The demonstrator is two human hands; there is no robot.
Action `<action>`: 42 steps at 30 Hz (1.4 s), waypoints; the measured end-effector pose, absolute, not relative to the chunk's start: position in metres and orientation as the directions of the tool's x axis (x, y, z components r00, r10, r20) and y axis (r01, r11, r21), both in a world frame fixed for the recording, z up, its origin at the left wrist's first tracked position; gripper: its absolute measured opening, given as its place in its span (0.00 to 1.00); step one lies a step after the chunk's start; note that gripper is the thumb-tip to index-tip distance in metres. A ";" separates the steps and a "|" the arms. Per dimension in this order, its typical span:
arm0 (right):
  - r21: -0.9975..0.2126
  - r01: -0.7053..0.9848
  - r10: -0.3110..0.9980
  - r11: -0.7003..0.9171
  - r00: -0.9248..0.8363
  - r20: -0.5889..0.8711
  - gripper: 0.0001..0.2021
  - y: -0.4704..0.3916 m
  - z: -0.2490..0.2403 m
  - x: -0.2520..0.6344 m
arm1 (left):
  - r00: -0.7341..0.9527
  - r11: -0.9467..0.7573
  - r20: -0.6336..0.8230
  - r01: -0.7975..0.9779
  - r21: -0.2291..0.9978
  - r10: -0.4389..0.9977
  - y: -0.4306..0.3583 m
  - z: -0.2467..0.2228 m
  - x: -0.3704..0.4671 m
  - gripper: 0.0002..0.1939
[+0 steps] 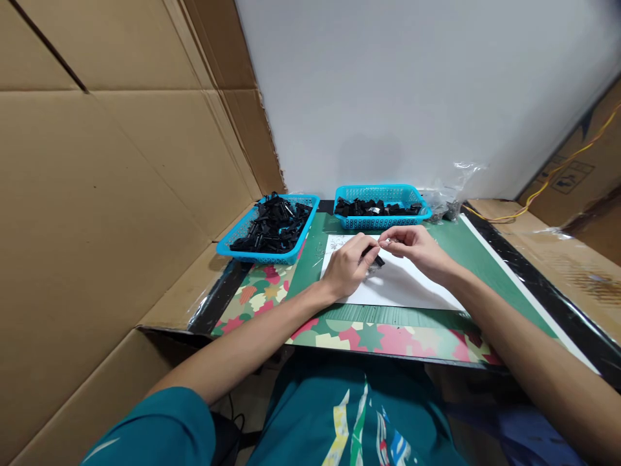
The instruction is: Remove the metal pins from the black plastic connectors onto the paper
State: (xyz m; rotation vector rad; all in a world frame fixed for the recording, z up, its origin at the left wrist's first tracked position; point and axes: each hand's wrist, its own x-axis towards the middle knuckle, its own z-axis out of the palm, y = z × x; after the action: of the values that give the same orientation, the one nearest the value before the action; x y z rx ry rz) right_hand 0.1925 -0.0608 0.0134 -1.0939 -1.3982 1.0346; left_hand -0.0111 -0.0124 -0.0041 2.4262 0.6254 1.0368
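Note:
My left hand (347,264) is closed around a small black plastic part (378,260), one end of which sticks out past the fingers. Close beside it, my right hand (416,248) pinches with thumb and forefinger at the part's far end; whatever is between those fingertips is too small to name. Both hands are above a white sheet of paper (402,288). Tiny loose pieces (336,244) lie on the paper's upper left corner, and some more small bits show under my left hand.
A blue basket (228,248) heaped with black plastic parts stands at the left. Another blue basket (383,222) with black pieces is at the back, beside clear plastic bags (444,206). Cardboard (121,162) walls the left side. A yellow cable (533,199) runs at the right.

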 end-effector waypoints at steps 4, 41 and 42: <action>-0.976 0.095 0.980 0.198 -0.050 0.193 0.20 -0.060 0.011 0.194 | 0.564 -0.791 0.570 0.297 0.535 0.598 -0.014 -0.003 -0.009 0.14; -0.631 0.568 0.660 0.528 0.193 0.726 0.08 -0.067 0.006 0.181 | 0.646 -0.017 0.167 -0.232 0.973 0.745 0.003 -0.004 -0.002 0.38; -0.621 0.576 0.655 0.532 0.185 0.733 0.08 -0.067 0.006 0.180 | 0.661 -0.015 0.169 -0.233 0.972 0.731 0.004 -0.006 -0.002 0.44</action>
State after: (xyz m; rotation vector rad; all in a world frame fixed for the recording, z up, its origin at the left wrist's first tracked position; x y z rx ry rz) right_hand 0.1804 -0.0671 0.0056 -1.1195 -1.4781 0.0764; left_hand -0.0017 0.0044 -0.0056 1.3863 0.4555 0.8073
